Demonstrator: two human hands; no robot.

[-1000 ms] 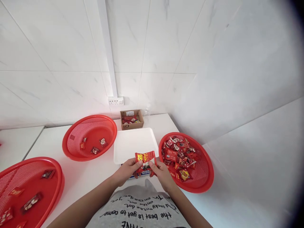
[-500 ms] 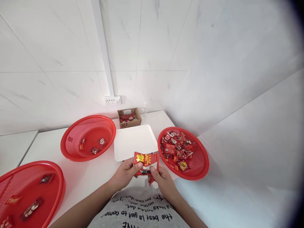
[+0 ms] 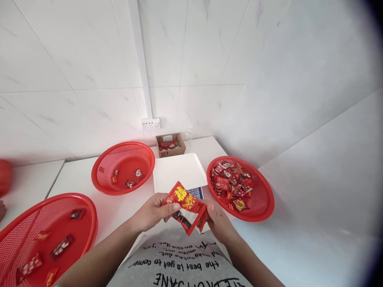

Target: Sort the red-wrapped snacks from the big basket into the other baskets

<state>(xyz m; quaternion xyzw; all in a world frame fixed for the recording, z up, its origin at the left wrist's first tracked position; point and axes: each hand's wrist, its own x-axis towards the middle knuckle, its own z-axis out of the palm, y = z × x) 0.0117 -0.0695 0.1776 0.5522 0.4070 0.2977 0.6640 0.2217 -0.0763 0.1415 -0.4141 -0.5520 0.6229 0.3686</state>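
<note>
Red snack packet (image 3: 186,206), gold lettering, tilted, held in air above table's near edge. Left hand (image 3: 151,212) pinches upper-left corner, thumb on top, fingers curled beneath. Right hand (image 3: 218,220) closed around lower-right end. White tray (image 3: 179,171) at packet's 12 o'clock; blue-white card (image 3: 196,192) pokes from under its near edge. Full basket (image 3: 261,197), heaped sweets, at 2 o'clock. Middle basket (image 3: 125,157), few sweets, at 10 o'clock. Near-left basket (image 3: 30,217) at 9 o'clock. Cardboard box (image 3: 171,144) beyond tray, by wall.
</note>
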